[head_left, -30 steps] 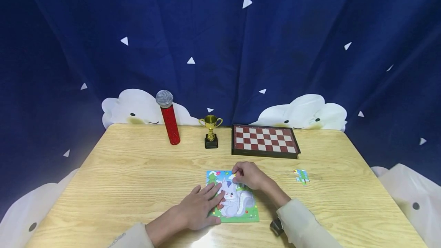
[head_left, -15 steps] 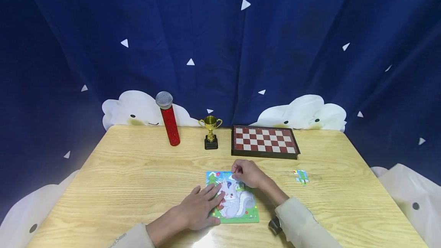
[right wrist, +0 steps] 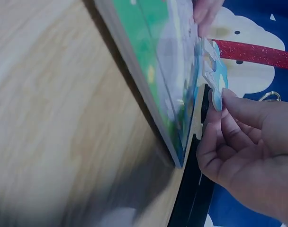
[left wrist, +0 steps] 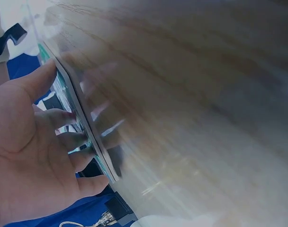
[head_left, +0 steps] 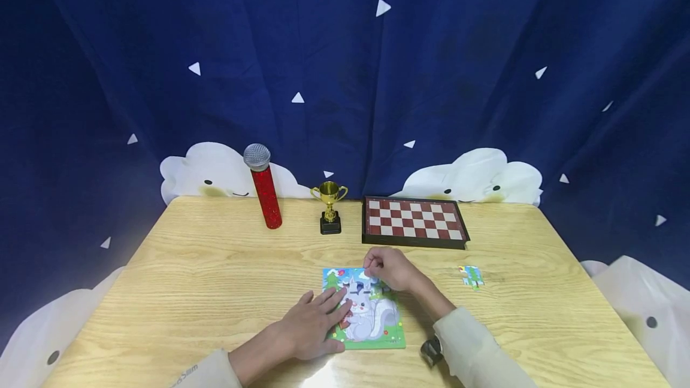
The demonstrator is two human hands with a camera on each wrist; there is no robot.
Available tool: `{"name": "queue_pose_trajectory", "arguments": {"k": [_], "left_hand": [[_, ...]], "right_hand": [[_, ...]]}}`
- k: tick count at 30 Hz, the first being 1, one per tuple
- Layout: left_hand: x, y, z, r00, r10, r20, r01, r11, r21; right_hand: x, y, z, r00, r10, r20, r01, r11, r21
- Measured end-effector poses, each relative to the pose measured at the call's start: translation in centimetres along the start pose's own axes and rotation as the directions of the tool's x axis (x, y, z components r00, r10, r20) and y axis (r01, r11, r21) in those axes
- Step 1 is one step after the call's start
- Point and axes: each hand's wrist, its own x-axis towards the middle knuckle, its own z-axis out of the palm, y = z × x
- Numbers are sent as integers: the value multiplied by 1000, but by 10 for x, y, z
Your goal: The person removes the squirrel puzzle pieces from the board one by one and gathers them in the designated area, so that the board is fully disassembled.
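A squirrel jigsaw puzzle [head_left: 374,323] in a square tray lies on the table in the head view. My left hand [head_left: 309,325] rests spread over its left side, with fairly straight fingers. At the upper part of the picture, my right hand [head_left: 392,269] pinches a puzzle piece [right wrist: 219,75] between thumb and fingers, as the right wrist view shows. That piece is tilted up from the picture, and dark gaps show at the squirrel's head. To the right on the table lie joined loose pieces [head_left: 473,277] with a green tree on them.
Behind the puzzle stand a red microphone [head_left: 266,196] and a gold trophy cup [head_left: 330,205]. A black-framed chessboard [head_left: 415,220] lies at the back right. A small black object [head_left: 431,352] is by the right sleeve. A blue curtain [head_left: 345,64] hangs beyond the table.
My right hand has risen slightly and the pinched piece has lifted, opening dark gaps at the squirrel's head. My left hand has stayed in place on the puzzle.
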Motion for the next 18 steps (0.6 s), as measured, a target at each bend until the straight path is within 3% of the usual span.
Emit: {"name": "queue_pose_trajectory", "arguments": {"k": [5,18], "left_hand": [[0,0,0,1000,4,2,-4,1000,-4],[-2,-1,3,1000,7,-12,-7,1000,-12]], "right_hand": [[-7,10,-16,1000,-23,-8,24,999,26],[-31,57,-66,999,16,-45,-14,999,33]]}}
